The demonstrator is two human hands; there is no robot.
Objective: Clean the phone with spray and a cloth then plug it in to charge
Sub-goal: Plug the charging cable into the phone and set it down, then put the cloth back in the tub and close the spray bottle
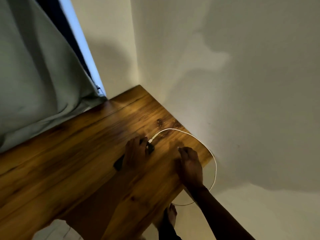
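A black phone (119,164) lies on the wooden table (72,153), mostly covered by my left hand (136,154), which presses down on it with fingers curled over its far end. A white charging cable (190,134) has its plug at the phone's far end beside my fingertips and loops right along the wall, then down over the table's edge. My right hand (189,164) rests flat on the table to the right of the phone, fingers spread, holding nothing. No spray bottle or cloth is in view.
The table fits into a corner of white walls (225,84). A grey-green curtain (34,75) hangs over the table's far left edge. Below the table's near edge, my bare foot (171,215) stands on a pale floor.
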